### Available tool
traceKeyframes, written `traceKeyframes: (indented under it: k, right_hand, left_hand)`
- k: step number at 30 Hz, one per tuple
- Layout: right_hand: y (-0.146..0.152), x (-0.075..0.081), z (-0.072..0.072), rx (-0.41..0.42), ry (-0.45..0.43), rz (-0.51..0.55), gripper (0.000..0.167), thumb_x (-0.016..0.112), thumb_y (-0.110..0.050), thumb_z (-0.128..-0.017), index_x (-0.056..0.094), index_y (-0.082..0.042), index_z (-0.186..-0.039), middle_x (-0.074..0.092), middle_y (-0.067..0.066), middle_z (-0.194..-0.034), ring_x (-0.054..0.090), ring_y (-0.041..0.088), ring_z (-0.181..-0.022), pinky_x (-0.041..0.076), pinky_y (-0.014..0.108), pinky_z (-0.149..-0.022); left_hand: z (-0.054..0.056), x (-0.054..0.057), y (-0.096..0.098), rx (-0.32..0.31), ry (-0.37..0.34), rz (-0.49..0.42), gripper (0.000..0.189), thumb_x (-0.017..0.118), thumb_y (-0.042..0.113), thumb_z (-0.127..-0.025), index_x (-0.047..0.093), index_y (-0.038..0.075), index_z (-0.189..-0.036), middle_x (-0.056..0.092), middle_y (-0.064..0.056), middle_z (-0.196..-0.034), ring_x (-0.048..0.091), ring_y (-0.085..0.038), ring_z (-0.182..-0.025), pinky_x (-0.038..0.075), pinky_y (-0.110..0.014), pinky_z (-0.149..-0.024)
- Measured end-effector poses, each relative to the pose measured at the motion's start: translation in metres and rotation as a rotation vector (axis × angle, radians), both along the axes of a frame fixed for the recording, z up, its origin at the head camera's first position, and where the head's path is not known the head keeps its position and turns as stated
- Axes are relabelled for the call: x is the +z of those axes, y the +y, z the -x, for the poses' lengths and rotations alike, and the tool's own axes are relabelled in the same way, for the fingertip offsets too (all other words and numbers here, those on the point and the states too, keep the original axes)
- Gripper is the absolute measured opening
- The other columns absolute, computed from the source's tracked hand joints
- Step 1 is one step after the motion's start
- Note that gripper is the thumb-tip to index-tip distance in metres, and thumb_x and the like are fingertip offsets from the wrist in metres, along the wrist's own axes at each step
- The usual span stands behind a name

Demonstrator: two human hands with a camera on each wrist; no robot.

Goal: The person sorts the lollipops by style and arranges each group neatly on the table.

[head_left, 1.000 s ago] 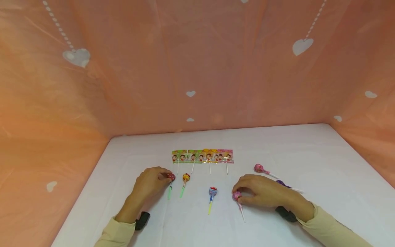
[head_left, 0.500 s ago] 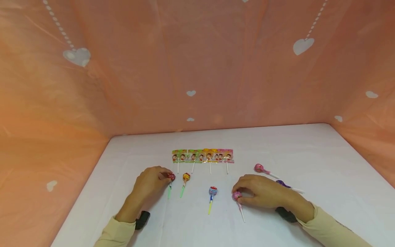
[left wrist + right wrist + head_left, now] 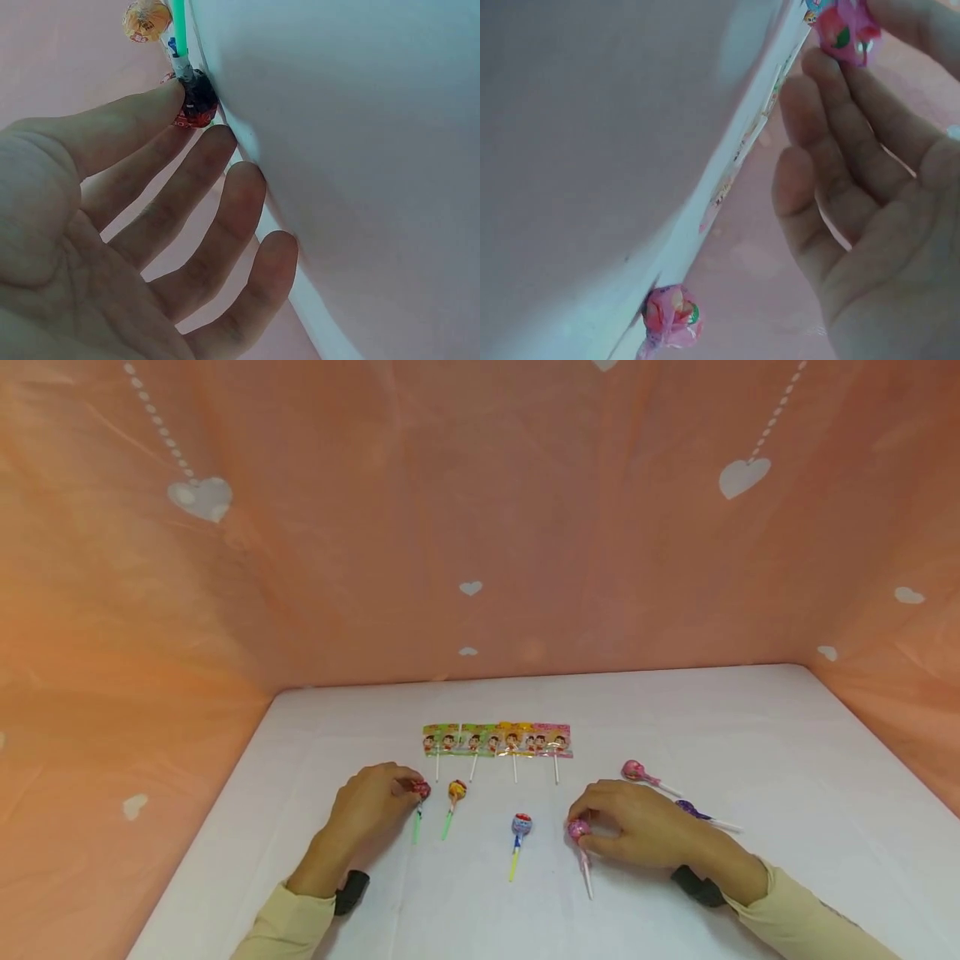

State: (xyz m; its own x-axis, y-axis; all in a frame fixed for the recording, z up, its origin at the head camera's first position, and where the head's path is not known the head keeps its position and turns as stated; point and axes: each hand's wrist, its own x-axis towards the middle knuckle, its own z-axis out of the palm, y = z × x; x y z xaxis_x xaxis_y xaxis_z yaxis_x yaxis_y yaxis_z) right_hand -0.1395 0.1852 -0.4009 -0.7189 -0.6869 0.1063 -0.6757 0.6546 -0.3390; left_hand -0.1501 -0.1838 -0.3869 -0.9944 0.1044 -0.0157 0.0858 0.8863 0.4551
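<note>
My left hand (image 3: 372,802) pinches the head of a dark red lollipop (image 3: 199,101) between thumb and forefinger, its green stick pointing toward me in the head view. Just right of it lies a yellow lollipop (image 3: 457,790), also on a green stick. My right hand (image 3: 637,827) holds a pink lollipop (image 3: 845,34) by its wrapped head with thumb and fingertips; the white stick points toward me. Between the hands lies a blue lollipop (image 3: 522,825) with a yellow stick. In the left wrist view, the other fingertips rest along the white tabletop.
Flat lollipops in green, orange and pink packets (image 3: 512,741) form a row farther back. Beyond my right hand lie another pink lollipop (image 3: 633,770) and a purple lollipop (image 3: 692,810). A peach curtain with hearts (image 3: 480,527) surrounds the white table (image 3: 337,718).
My right hand has shifted slightly away from me with the pink lollipop, whose stick has swung a little left. The left hand keeps its grip in place. The head view has moved slightly.
</note>
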Motion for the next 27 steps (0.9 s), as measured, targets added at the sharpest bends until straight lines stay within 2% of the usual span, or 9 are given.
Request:
traceKeyframes:
  k: [7, 14, 21, 27]
  right_hand:
    - [-0.005, 0.009, 0.001, -0.041, 0.042, 0.006, 0.017, 0.071, -0.035, -0.089, 0.071, -0.03, -0.105, 0.064, -0.022, -0.101, 0.059, 0.001, -0.096, 0.051, 0.033, -0.089]
    - [-0.022, 0.02, 0.011, -0.065, 0.058, 0.051, 0.017, 0.07, -0.035, -0.091, 0.071, -0.029, -0.106, 0.067, -0.018, -0.102, 0.06, 0.002, -0.094, 0.052, 0.03, -0.085]
    - [-0.036, 0.031, 0.018, -0.066, 0.07, 0.083, 0.018, 0.071, -0.031, -0.088, 0.071, -0.026, -0.105, 0.065, -0.017, -0.097, 0.06, 0.003, -0.09, 0.051, 0.029, -0.082]
    - [-0.048, 0.031, 0.024, -0.05, 0.058, 0.083, 0.019, 0.07, -0.032, -0.089, 0.071, -0.024, -0.106, 0.067, -0.014, -0.098, 0.061, 0.005, -0.091, 0.051, 0.029, -0.082]
  left_hand:
    - [-0.002, -0.002, -0.001, 0.007, -0.002, 0.01, 0.021, 0.078, 0.015, -0.083, 0.078, 0.016, -0.104, 0.074, -0.004, -0.105, 0.069, -0.021, -0.089, 0.052, -0.036, -0.066]
    - [0.002, -0.001, 0.0, -0.01, 0.023, 0.004, 0.019, 0.077, 0.015, -0.083, 0.078, 0.018, -0.101, 0.074, -0.001, -0.097, 0.068, -0.019, -0.086, 0.049, -0.036, -0.064]
    - [0.003, 0.0, 0.001, -0.002, 0.016, 0.017, 0.018, 0.076, 0.016, -0.083, 0.078, 0.019, -0.1, 0.073, 0.001, -0.097, 0.067, -0.018, -0.085, 0.048, -0.036, -0.063]
    - [0.002, -0.002, 0.0, 0.0, 0.013, 0.023, 0.017, 0.076, 0.016, -0.083, 0.078, 0.02, -0.1, 0.073, 0.0, -0.098, 0.066, -0.018, -0.084, 0.048, -0.035, -0.063]
